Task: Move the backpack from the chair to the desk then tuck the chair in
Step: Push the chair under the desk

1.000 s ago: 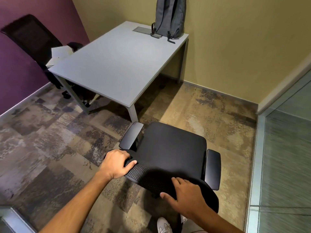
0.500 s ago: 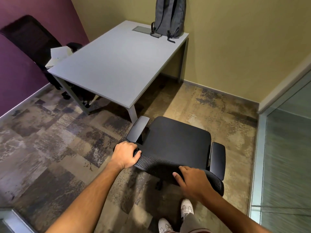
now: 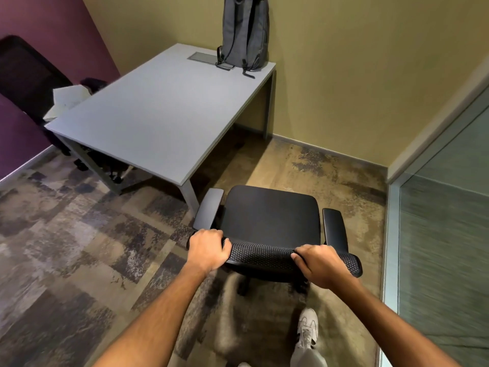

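A black office chair point(image 3: 270, 217) with two armrests stands on the carpet just off the near right corner of the grey desk point(image 3: 158, 112). Its seat is bare and faces away from me. My left hand point(image 3: 210, 249) grips the left end of the mesh backrest top. My right hand point(image 3: 318, 264) is wrapped over the backrest's right part. The grey backpack point(image 3: 244, 33) stands upright at the desk's far right corner, leaning on the yellow wall, straps trailing on the desktop.
A second black chair point(image 3: 29, 75) with papers point(image 3: 67, 98) on it sits behind the desk at the purple wall. A glass partition point(image 3: 444, 260) runs along the right. My white shoe point(image 3: 307, 329) is on the carpet under the chair's back.
The chair has rolled forward and turned to face away from me squarely. My right hand went from resting on the backrest to gripping it. I have stepped forward.
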